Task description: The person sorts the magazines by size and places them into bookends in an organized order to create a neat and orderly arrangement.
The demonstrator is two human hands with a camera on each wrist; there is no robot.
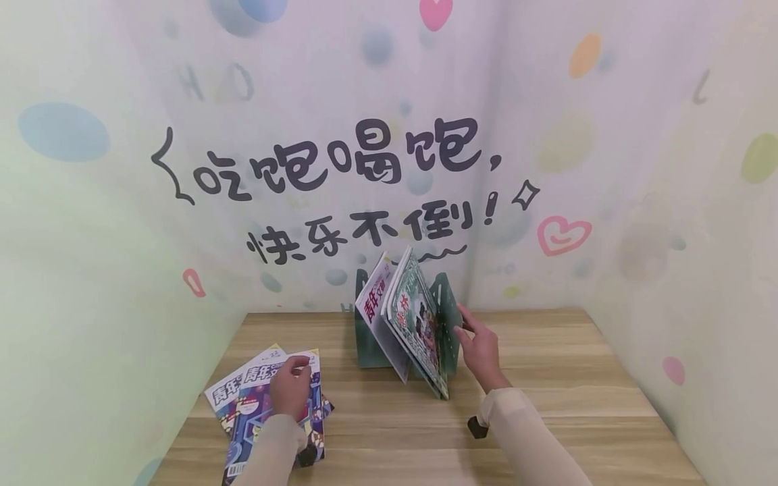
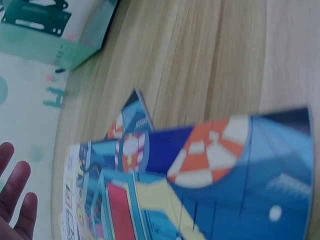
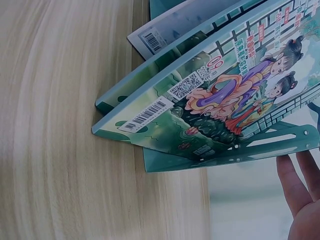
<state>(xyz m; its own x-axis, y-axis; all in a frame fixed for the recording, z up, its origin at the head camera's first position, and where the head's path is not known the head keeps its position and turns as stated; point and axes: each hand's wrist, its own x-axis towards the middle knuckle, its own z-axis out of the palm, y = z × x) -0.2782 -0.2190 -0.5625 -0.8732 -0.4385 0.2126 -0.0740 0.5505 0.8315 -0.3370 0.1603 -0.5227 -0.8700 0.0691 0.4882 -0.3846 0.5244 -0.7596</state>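
Left hand point(image 1: 290, 388), fingers loose, partly hides the magazines point(image 1: 257, 408); right hand point(image 1: 483, 352), fingers extended, touches the bookend's point(image 1: 450, 316) outer side, tabletop point(image 1: 565, 381) stretching beyond.

The pale wall point(image 1: 340, 88) at twelve o'clock bears dark lettering point(image 1: 381, 150); pink heart point(image 1: 560, 239) at three; wood-grain tabletop point(image 1: 377, 439) at six.

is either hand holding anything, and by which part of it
No hold shows: the right hand touches the perforated green bookstand at its right panel's outer side; the left hand looks empty.
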